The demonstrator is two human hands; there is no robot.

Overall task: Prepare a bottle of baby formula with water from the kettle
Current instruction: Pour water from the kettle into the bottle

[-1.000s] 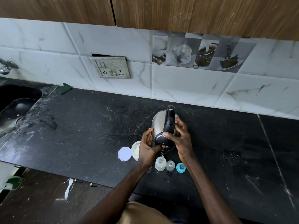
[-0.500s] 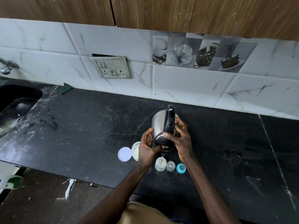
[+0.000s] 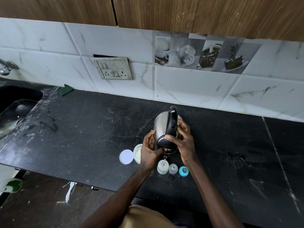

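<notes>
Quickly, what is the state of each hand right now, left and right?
Left hand: closed, gripping the kettle at its steel side.
Right hand: closed, gripping the kettle, thumb on its black lid.

We stand at a black stone counter (image 3: 82,137) streaked with pale dust. Just left of our left hand (image 3: 150,150) sit an open tub (image 3: 137,153) and a flat white lid (image 3: 126,156). Below our right hand (image 3: 185,143), nearer us, stand a clear bottle (image 3: 162,167), a clear cap (image 3: 173,169) and a blue ring (image 3: 183,171) in a row. Far left, a green pad (image 3: 65,89) lies by the wall.
</notes>
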